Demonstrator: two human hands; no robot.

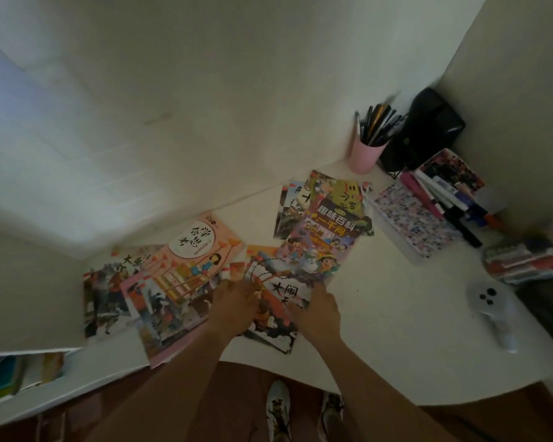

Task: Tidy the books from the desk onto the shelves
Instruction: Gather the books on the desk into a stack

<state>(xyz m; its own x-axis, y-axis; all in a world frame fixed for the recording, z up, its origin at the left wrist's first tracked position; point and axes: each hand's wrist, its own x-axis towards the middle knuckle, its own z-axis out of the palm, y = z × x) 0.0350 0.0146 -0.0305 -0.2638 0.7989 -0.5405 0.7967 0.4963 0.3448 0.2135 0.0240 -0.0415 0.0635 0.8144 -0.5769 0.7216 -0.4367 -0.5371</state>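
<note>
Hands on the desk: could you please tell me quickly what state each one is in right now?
Left hand: fingers curled on the picture book, apparently gripping its edge.
Right hand: on the same book; grip cannot be told.

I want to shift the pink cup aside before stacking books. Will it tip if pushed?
Probably, if pushed high: the pink cup is tall, narrow and crammed with pens leaning out, so likely top-heavy. A low push should slide it on the smooth desk.

The desk (396, 314) was white, and the cup (363, 156) on it pink, holding dark pens (379, 124). One book (186, 269) had a pink cover with a white circle and black characters; another (324, 240) was purple with yellow lettering and cartoon figures. The box (409, 218) bore a pink-and-white speckled pattern, beside a black bag (428, 129).
</note>
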